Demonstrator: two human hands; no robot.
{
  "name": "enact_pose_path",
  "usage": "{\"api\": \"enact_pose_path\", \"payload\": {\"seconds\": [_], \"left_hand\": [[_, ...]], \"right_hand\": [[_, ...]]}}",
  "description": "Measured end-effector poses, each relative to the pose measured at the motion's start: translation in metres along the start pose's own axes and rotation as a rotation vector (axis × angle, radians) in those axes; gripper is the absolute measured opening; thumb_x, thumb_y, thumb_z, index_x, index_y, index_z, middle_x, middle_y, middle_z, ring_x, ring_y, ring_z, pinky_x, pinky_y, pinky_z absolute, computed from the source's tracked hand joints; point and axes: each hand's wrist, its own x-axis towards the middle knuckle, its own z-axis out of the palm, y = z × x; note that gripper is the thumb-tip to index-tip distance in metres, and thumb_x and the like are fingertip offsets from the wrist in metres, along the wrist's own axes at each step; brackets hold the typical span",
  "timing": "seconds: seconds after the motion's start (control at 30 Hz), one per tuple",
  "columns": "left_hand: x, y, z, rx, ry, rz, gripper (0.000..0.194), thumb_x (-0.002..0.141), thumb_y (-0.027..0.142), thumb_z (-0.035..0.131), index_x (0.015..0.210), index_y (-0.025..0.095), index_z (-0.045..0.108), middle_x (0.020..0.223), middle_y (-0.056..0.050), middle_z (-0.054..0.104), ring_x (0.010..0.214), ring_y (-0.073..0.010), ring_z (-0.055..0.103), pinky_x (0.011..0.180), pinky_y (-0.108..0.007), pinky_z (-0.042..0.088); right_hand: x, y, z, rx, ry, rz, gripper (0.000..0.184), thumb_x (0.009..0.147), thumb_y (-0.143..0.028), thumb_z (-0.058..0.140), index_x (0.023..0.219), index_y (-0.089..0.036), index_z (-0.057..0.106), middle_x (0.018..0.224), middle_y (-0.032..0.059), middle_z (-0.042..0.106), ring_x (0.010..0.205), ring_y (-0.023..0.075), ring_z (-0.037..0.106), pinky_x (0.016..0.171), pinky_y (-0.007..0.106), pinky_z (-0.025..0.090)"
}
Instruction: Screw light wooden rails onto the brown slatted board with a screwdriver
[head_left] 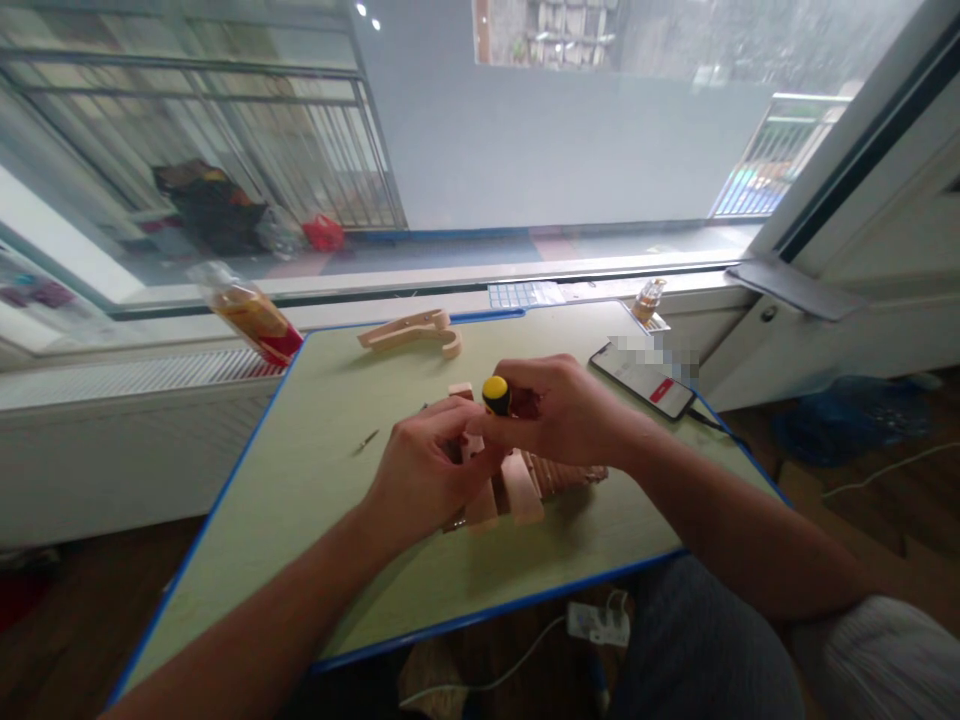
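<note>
My right hand [562,410] is closed round a screwdriver [496,392] with a yellow and black handle, held upright with its tip hidden. Beneath it lies a wooden assembly: pale strips [523,488] across a darker ribbed wooden part [570,474]. My left hand [420,460] is closed on the near-left side of this wooden assembly, its thumb and fingers close to the screwdriver. Its fingertips are partly covered by the right hand. To the left, a small thin metal bit or screw [366,441] rests on the table; its exact kind cannot be made out.
A curved pale wooden piece [420,332] lies near the back of the blue-edged table [300,520]. A phone [641,378] with a cable is at the right edge. Beyond the table stand a drink bottle [251,315] and a small glass bottle [648,299], by the window.
</note>
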Motion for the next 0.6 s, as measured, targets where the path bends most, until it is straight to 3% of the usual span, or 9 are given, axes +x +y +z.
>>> {"api": "enact_pose_path", "payload": {"seconds": [0.13, 0.33, 0.4, 0.47, 0.6], "left_hand": [[0.005, 0.009, -0.001, -0.076, -0.031, -0.084, 0.006, 0.083, 0.022, 0.079, 0.084, 0.017, 0.077, 0.075, 0.0, 0.069, 0.067, -0.0143, 0.059, 0.06, -0.025, 0.046], [0.017, 0.011, -0.004, -0.231, -0.056, -0.14, 0.014, 0.086, 0.028, 0.079, 0.093, 0.016, 0.08, 0.081, -0.002, 0.075, 0.073, -0.0151, 0.064, 0.063, -0.024, 0.05], [0.017, 0.008, -0.003, -0.25, -0.053, -0.172, 0.014, 0.084, 0.029, 0.081, 0.086, 0.015, 0.078, 0.074, -0.001, 0.072, 0.066, -0.0129, 0.061, 0.057, -0.022, 0.045], [0.016, 0.003, 0.001, -0.305, -0.058, -0.207, 0.016, 0.083, 0.029, 0.084, 0.085, 0.015, 0.077, 0.073, -0.001, 0.072, 0.063, -0.0121, 0.061, 0.055, -0.021, 0.045], [0.009, -0.012, 0.015, -0.465, -0.07, -0.232, 0.023, 0.085, 0.033, 0.086, 0.098, 0.017, 0.074, 0.078, -0.002, 0.074, 0.063, -0.0121, 0.064, 0.054, -0.02, 0.047]], "right_hand": [[-0.001, 0.004, 0.001, 0.027, 0.035, -0.04, 0.038, 0.086, -0.04, 0.079, 0.072, -0.022, 0.049, 0.068, -0.0074, 0.047, 0.062, 0.0079, 0.038, 0.059, 0.026, 0.031], [0.005, 0.002, -0.013, -0.037, 0.008, -0.049, 0.036, 0.081, -0.043, 0.083, 0.073, -0.02, 0.057, 0.072, -0.0056, 0.051, 0.064, 0.0084, 0.043, 0.059, 0.028, 0.033], [0.01, -0.005, -0.026, -0.033, -0.032, 0.016, 0.033, 0.08, -0.045, 0.084, 0.091, -0.02, 0.066, 0.073, -0.0066, 0.053, 0.065, 0.0089, 0.046, 0.058, 0.027, 0.035], [0.018, -0.014, -0.044, -0.055, -0.106, 0.029, 0.041, 0.081, -0.047, 0.083, 0.107, -0.019, 0.069, 0.071, -0.0074, 0.054, 0.064, 0.0094, 0.049, 0.058, 0.027, 0.036], [0.036, -0.031, -0.076, -0.139, -0.342, -0.083, 0.024, 0.087, -0.028, 0.076, 0.11, -0.019, 0.076, 0.086, -0.0023, 0.069, 0.074, 0.0097, 0.061, 0.067, 0.027, 0.043]]}}
